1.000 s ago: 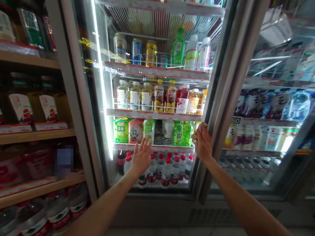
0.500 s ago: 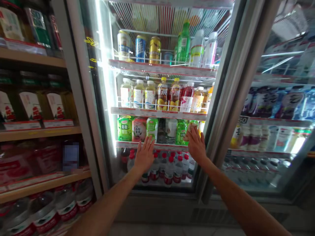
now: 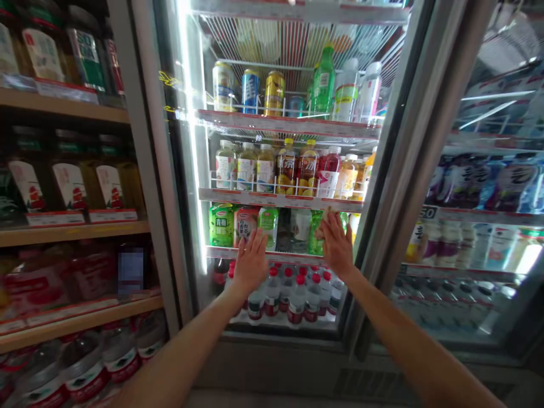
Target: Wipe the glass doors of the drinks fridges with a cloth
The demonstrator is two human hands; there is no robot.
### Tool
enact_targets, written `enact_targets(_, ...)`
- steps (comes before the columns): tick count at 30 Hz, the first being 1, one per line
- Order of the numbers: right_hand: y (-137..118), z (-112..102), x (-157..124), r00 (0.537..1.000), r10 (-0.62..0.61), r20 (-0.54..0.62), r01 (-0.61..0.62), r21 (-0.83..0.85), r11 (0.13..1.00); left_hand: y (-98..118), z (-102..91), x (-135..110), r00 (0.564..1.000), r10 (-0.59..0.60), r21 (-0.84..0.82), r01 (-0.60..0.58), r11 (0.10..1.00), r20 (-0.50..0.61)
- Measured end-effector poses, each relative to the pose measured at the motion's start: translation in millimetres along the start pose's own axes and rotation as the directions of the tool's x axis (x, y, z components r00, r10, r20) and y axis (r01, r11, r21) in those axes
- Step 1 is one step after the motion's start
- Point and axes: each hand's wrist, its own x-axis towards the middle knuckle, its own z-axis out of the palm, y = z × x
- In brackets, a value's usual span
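Observation:
A lit drinks fridge with a glass door stands before me. My left hand lies flat with fingers stretched out, apparently against the glass, in front of the lower shelf of drinks. My right hand presses a crumpled, pale beige cloth to the glass further right, at the same shelf's height. Behind the cloth shows part of a green drink bottle. A green carton-like bottle and a reddish one appear just above my left fingers.
Metal door frames flank the glass, with a second fridge of bottles to the right. On the left, wooden shelves hold large bottles. Red-capped water bottles stand on the fridge's bottom level. Yellow marks show on the left glass.
The view has shifted slightly, so the fridge sits a little lower and further right. Against the shelves, my right hand with the cloth has moved a bit left and up. My left hand stays flat.

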Motion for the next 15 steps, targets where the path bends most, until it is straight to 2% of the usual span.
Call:
enact_targets(2,3,-2,19,0.998,0.049,-0.039,-0.049,-0.011,0.999,-4,-1.7,6,1.000,-0.026,0.000,0.026,1.000,-0.002)
enact_targets(3,2,-2,20,0.998,0.050,-0.042,-0.050,-0.011,0.999,-5,-2.4,7,1.000,-0.028,0.005,0.028,1.000,0.005)
enact_targets(5,-2,-1,4,1.000,0.008,-0.013,-0.008,0.000,1.000,-7,-3.5,8,0.999,-0.021,0.026,0.020,0.999,0.034)
enact_targets(8,-8,2,-39,0.994,-0.092,0.066,0.091,0.026,0.996,-6,-5.5,5,0.996,-0.014,0.063,0.009,0.998,0.088)
enact_targets(10,-5,2,-54,0.987,-0.132,0.091,0.129,0.039,0.991,-6,-6.7,4,0.994,-0.014,0.075,0.006,0.997,0.105)
enact_targets(12,3,-1,-45,0.990,-0.117,0.080,0.114,0.039,0.993,-5,-7.4,3,0.993,-0.010,0.069,0.002,0.998,0.113)
enact_targets(15,20,-5,-4,1.000,0.018,0.024,-0.018,-0.001,1.000,-4,-6.4,3,0.993,-0.009,0.039,0.005,0.999,0.115)
